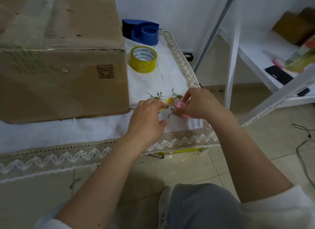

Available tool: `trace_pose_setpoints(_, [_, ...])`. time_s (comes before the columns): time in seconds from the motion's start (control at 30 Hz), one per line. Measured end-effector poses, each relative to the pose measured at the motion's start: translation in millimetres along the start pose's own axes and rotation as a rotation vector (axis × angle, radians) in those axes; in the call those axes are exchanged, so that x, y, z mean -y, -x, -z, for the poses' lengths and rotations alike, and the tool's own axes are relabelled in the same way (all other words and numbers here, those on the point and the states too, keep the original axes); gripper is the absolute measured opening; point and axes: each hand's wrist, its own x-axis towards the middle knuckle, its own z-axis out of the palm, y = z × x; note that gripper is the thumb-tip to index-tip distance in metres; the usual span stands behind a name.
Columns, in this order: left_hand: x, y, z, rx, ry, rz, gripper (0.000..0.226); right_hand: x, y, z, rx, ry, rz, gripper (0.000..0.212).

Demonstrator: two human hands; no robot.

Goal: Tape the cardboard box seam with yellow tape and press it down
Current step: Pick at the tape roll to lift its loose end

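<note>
tablecloth (150, 82) holds tape roll (143, 59) reading "made in china".

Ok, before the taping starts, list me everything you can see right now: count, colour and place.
cardboard box: one, brown, on the table's left part, QR code on its near side
yellow tape roll: one, lying flat on the cloth just right of the box
tape dispenser: one, blue, no roll in it, behind the tape roll
tablecloth: one, white with beige lace edge and embroidered flowers, covering the table
pink object: one, small, in the right hand; what it is I cannot tell
white shelf rack: one, at right
phone: one, black, on the shelf
left hand: resting on the cloth, fingers loosely curled
right hand: pinching the pink object
</note>
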Motion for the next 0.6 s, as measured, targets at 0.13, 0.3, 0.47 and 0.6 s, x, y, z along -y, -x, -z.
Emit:
trace_pose_setpoints(0.13, [-2,0,0,0.027,-0.026,-0.015,0.047,1,2,1,0.011,0.051,0.003,0.048])
trace_pose_setpoints(0.3, [0,1,3,0.070,-0.097,-0.023,0.060,2,1,6,0.015,0.017,0.005,0.039])
trace_pose_setpoints(0.47, [0,0,6,0.065,-0.048,-0.015,0.064,4,-18,9,-0.147,-0.183,0.017,0.037])
trace_pose_setpoints(0.6, [0,-4,9,-0.021,0.050,0.000,0.059,10,-54,11,-0.220,-0.359,0.016,0.033])
